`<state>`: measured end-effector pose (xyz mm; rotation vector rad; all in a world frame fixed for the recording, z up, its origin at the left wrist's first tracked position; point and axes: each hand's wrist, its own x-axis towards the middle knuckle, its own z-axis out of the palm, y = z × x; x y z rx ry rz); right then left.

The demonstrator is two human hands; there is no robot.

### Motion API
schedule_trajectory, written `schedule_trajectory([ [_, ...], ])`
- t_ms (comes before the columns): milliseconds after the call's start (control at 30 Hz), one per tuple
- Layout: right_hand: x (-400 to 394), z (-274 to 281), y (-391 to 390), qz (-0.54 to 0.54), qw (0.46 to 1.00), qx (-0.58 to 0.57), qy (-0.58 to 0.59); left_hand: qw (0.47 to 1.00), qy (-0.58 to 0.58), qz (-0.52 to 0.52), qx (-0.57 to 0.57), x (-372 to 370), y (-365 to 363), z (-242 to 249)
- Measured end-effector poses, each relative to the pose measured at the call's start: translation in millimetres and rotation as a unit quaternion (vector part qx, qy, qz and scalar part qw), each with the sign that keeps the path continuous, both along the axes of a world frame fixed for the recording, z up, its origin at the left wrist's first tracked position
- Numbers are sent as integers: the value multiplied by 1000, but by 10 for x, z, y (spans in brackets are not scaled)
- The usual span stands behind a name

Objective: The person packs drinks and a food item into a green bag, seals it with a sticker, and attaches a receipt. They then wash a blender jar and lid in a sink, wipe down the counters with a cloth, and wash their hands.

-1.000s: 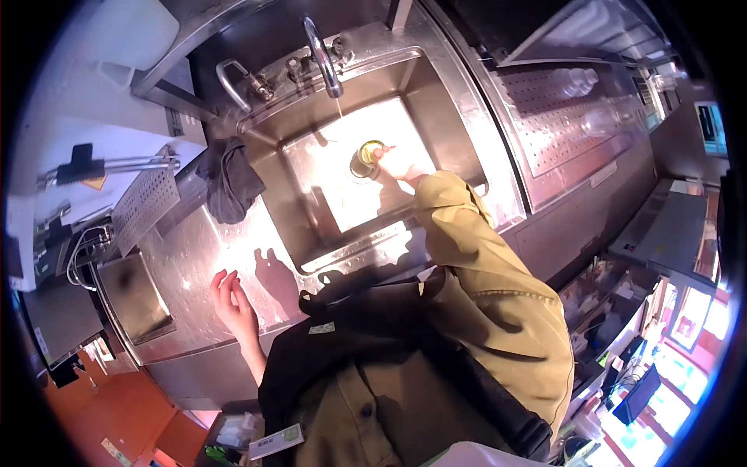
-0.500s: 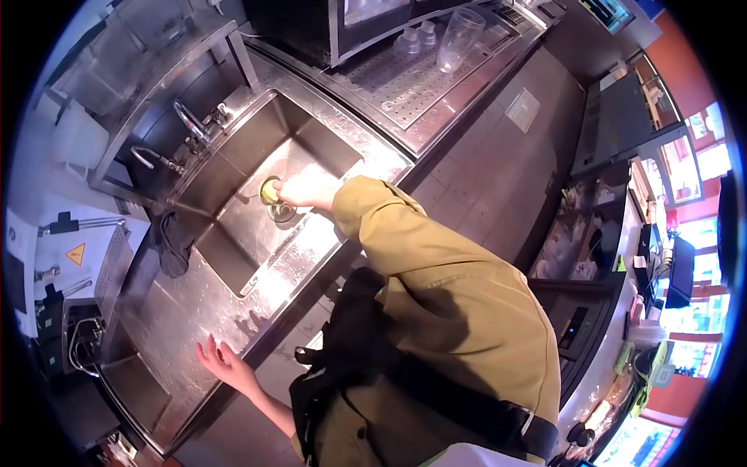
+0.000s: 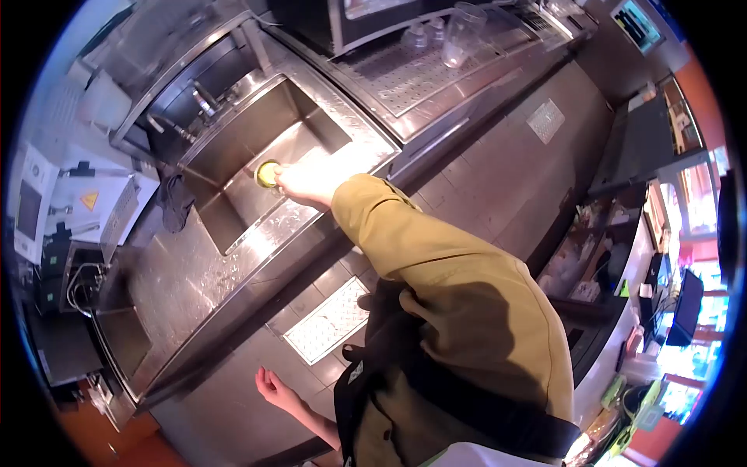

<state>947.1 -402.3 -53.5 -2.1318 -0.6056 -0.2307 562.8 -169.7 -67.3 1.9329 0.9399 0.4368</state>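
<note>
My right hand (image 3: 299,185) reaches over the steel sink (image 3: 227,230), its fingers closed on a small round yellow-green object (image 3: 267,174). What kind of thing it is I cannot make out. Strong light washes out part of this hand and the sink edge behind it. My left hand (image 3: 275,388) hangs over the floor in front of the counter, holding nothing, with its fingers loosely bent and a little apart. Two taps (image 3: 204,100) stand at the sink's back edge.
A dark cloth (image 3: 176,204) lies on the wet counter (image 3: 187,272) left of the sink. Beyond its right side, a clear pitcher (image 3: 462,39) and small clear cups (image 3: 416,36) stand on a perforated drain board (image 3: 389,82). A metal floor plate (image 3: 327,321) lies below.
My left hand has drawn back from above the counter edge to over the floor, its fingers less spread. My right hand still holds the yellow-green object in the sink. The view has shifted.
</note>
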Motion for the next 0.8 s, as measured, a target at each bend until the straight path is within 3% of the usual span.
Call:
schedule_trajectory([
  [67,115,-171,-161,38,981,-50,-184,998,23,-5,-53,161,-255,203],
  [167,379,-395,-560,53,986,-40,-152,969,-42,-31,-241,648,-699,165],
  [300,218,73,-1759,-6,951,-77,-300,895,-46,-162,-414,1624,-1451,162],
  [400,6,240,-2788,-76,967,-80,-228,804,-4,-288,-520,2426,-2282,99],
  [433,-81,311,-3109,-62,994,-29,-83,778,15,-308,-548,2648,-2597,75],
  [467,-104,200,-3388,-120,962,-46,-240,735,41,-340,-586,2854,-2978,-29],
  [533,-354,403,-4077,-144,974,-171,-23,620,36,-424,-659,3323,-3563,-741],
  [567,-360,143,-4464,-122,927,-233,-267,566,64,-365,-736,3568,-3955,-1096],
  [600,-429,102,-4723,-112,927,-237,-266,539,90,-282,-788,3786,-4200,-1379],
  [700,-563,-164,-5370,-159,919,-265,-245,571,120,-113,-804,4313,-4988,-1935],
  [800,-603,-476,-5751,-180,921,-277,-205,523,85,86,-844,4706,-5199,-2276],
])
